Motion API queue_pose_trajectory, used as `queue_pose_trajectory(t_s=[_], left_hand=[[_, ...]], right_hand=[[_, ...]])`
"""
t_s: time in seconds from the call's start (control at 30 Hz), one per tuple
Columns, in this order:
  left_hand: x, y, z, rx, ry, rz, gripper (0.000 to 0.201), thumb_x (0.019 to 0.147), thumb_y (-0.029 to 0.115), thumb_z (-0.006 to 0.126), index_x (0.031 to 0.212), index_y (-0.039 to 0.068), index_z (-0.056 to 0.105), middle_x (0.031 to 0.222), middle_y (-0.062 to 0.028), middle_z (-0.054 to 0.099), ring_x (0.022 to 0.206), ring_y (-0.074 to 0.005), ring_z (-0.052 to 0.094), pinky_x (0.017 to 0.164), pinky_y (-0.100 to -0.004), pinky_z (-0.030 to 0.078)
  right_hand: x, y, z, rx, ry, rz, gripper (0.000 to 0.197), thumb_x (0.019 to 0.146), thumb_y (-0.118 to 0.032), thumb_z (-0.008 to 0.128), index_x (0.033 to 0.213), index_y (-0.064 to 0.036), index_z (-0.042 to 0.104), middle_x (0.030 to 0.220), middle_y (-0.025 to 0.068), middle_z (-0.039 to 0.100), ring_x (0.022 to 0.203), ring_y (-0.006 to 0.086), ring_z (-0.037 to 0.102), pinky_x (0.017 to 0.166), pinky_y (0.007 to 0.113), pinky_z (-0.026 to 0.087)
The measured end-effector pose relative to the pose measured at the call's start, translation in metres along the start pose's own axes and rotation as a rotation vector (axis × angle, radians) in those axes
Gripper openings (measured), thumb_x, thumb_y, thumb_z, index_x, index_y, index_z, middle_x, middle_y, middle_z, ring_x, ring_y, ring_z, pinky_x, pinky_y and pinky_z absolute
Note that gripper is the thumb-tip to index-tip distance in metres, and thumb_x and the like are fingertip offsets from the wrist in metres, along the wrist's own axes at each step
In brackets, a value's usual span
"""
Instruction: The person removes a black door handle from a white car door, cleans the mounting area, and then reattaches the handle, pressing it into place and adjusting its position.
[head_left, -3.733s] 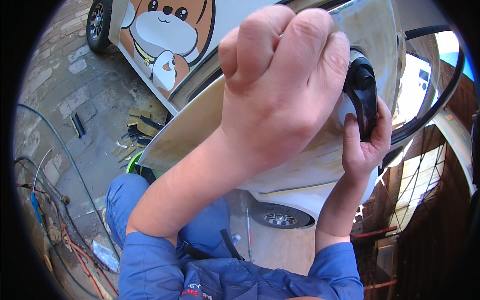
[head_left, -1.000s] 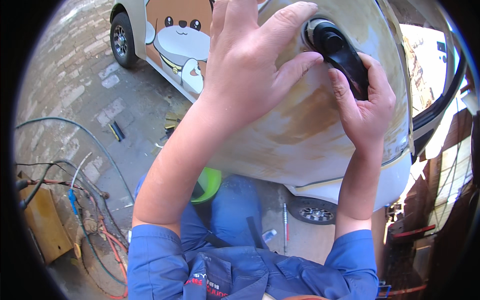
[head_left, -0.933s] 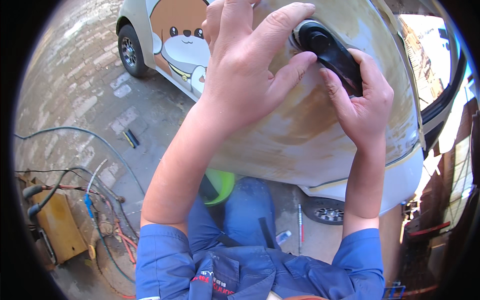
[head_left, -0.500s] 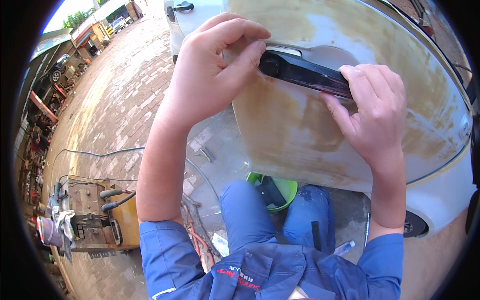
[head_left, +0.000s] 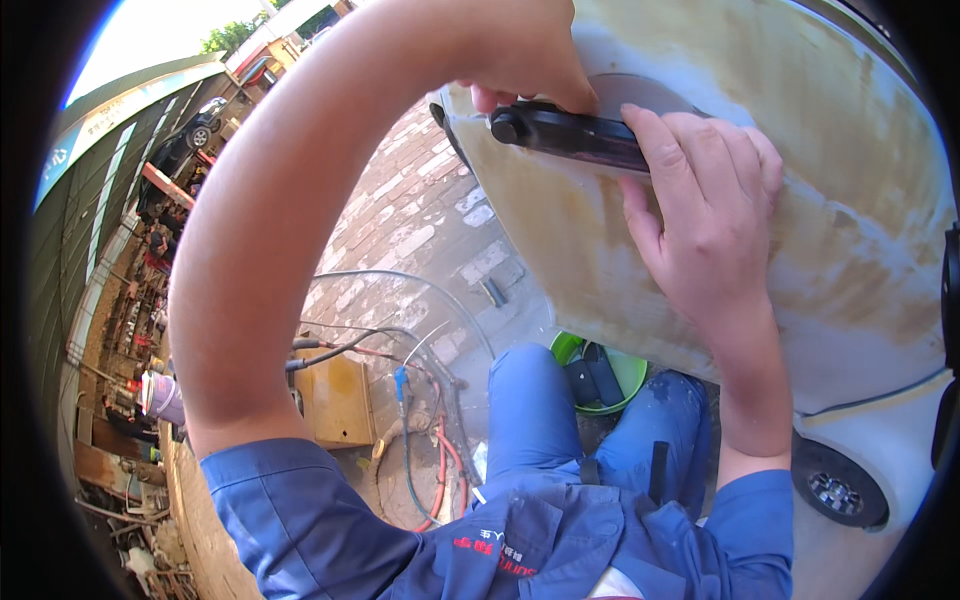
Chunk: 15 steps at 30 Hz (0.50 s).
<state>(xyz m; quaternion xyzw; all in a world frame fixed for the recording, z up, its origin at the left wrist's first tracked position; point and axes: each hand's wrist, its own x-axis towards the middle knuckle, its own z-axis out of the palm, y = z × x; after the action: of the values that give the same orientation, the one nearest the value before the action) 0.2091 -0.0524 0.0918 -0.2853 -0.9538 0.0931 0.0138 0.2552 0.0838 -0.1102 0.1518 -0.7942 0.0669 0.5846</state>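
While right hand [head_left: 705,205] grips right end of handle [head_left: 570,132] at door [head_left: 630,270], left hand [head_left: 530,55] curls by handle's other end, whether holding it cannot be told; bucket [head_left: 631,377] below, between knees [head_left: 533,385].

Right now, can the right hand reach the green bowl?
Probably yes, if that hand releases the handle: the bowl looks open between the knees, though the door hides part of its far rim.

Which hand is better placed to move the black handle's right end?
Right hand, likely: its thumb and fingers are at that end of the black handle; the left hand is near the opposite end.
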Motion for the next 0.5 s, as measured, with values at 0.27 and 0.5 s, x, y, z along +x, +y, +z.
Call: queue_pose_trajectory(t_s=[0.27,0.5], left_hand=[[0.032,0.028,0.009,0.14,-0.222,-0.085,0.044,0.084,0.041,0.078,0.082,-0.002,0.08,0.077,-0.0161,0.077,0.074,-0.0264,0.077,0.071,-0.0379,0.061],[0.041,0.052,0.019,0.183,-0.351,-0.199,0.042,0.086,0.039,0.076,0.085,-0.003,0.08,0.079,-0.0156,0.078,0.074,-0.0257,0.077,0.071,-0.0374,0.061]], right_hand=[[-0.004,0.017,-0.001,0.206,0.045,-0.034,0.05,0.082,-0.008,0.08,0.13,-0.0099,0.068,0.123,0.008,0.069,0.118,0.0277,0.063,0.109,0.045,0.041],[-0.005,0.03,0.007,0.365,0.169,-0.093,0.021,0.093,-0.015,0.064,0.113,-0.0098,0.065,0.104,0.0071,0.066,0.109,0.0252,0.062,0.102,0.044,0.039]])
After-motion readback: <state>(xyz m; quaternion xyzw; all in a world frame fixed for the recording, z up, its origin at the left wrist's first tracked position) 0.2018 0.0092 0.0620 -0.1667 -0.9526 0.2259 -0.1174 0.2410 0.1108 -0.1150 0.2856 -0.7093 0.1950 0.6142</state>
